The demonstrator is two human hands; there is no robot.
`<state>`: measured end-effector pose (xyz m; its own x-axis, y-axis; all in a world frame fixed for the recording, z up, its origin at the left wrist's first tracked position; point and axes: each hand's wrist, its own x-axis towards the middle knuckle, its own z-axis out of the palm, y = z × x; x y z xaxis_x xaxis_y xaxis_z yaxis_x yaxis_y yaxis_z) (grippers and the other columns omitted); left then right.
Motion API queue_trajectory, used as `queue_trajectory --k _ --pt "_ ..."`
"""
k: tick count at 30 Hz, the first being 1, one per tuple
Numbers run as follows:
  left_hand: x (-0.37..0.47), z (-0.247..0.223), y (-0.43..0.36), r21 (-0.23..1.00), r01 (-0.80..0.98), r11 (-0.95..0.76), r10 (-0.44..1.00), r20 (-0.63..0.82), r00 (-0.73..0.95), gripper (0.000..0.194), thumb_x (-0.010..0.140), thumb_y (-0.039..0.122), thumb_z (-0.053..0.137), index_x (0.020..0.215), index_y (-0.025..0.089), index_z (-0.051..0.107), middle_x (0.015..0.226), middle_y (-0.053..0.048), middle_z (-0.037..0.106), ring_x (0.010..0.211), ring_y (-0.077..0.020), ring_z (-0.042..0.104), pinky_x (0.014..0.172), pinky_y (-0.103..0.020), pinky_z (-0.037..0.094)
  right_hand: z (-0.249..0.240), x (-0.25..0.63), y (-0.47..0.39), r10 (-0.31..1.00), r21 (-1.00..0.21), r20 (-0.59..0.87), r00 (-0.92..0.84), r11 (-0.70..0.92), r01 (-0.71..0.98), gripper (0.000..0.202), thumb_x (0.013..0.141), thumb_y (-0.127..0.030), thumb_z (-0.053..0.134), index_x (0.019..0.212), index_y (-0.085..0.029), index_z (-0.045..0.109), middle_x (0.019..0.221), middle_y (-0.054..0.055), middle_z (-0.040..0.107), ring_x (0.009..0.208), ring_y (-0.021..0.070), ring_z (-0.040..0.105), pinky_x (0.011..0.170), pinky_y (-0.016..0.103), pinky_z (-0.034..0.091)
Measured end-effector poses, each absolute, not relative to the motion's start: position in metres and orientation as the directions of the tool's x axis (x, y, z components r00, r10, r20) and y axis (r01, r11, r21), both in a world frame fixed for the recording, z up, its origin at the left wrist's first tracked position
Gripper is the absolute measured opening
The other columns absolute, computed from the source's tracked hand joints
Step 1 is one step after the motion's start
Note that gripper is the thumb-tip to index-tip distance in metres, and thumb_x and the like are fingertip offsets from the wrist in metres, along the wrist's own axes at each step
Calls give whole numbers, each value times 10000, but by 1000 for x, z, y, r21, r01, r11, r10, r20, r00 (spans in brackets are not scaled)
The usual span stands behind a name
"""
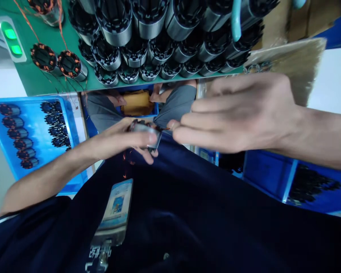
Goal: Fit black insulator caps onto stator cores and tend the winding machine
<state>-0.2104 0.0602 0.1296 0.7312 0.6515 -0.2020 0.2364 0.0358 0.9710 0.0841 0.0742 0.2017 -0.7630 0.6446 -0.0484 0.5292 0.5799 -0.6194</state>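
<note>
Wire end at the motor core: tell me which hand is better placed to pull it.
Probably right. The right hand has fingertips at the motor core, while the left hand grips it.

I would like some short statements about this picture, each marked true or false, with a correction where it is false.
1. The left hand holds a small metal cylinder. True.
2. The right hand rests flat on the green table. False: it is raised, with its fingertips at the cylinder.
3. The blue tray holds rows of small round parts. True.
4. The green table is bare. False: many dark cylinders stand on it.
5. A badge hangs on the dark shirt. True.
</note>
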Motion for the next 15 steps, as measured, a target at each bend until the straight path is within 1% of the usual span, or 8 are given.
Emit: queue_trajectory --k 2,3,5,6,9,10,12,15 --pt "-216 130 59 866 300 -400 694 73 716 389 1057 480 872 1327 211 794 1112 -106 901 908 -296 894 738 -395 750 198 94 78 684 -657 -55 -727 523 542 458 1160 -598 756 823 -289 766 778 2 719 787 195 657 734 360 539" --pt "-218 129 59 712 314 -628 652 261 712 452 1037 420 887 1413 204 763 1235 -141 897 1020 -325 903 804 -423 768 192 99 79 683 -750 -119 -721 414 516 441 1118 -693 801 938 -291 813 919 21 802 889 217 725 765 363 568" --pt "-221 127 58 418 296 -859 491 504 711 450 1050 323 838 1480 230 746 1367 -158 875 1153 -354 899 946 -504 794 176 104 79 565 -907 -328 -757 35 420 473 1094 -751 822 1118 -279 846 1120 48 872 952 214 794 747 332 605" --pt "-221 125 58 385 280 -879 458 521 720 405 1071 285 799 1474 273 758 1380 -126 873 1180 -344 899 1027 -544 793 168 103 77 465 -910 -414 -783 -175 377 460 1123 -724 798 1128 -266 838 1109 49 877 887 189 793 708 310 601" --pt "-218 120 58 612 322 -722 602 327 729 242 1089 294 793 1307 396 815 1264 10 866 1185 -291 899 1235 -647 731 151 88 66 312 -793 -514 -799 -529 303 494 1140 -695 788 986 -227 747 817 -11 749 614 118 611 567 272 501" --pt "-218 118 58 667 339 -663 634 260 728 190 1078 352 824 1261 403 823 1229 22 858 1189 -295 895 1266 -678 707 149 82 62 365 -804 -506 -781 -528 274 508 1128 -680 809 922 -231 692 739 -42 665 571 101 528 538 265 447" --pt "-220 115 54 681 348 -644 646 241 725 280 1035 508 886 1267 366 819 1196 -16 858 1166 -331 891 1217 -678 723 150 74 53 544 -908 -407 -734 -327 261 506 1131 -593 819 838 -245 598 654 -81 519 539 85 384 517 269 331" --pt "-234 114 44 704 345 -621 644 207 737 509 1011 599 897 1385 289 744 1135 -68 866 1001 -299 883 902 -454 750 159 77 38 713 -914 -137 -688 177 365 407 1150 -375 769 806 -254 588 590 -78 439 509 102 313 529 336 220"
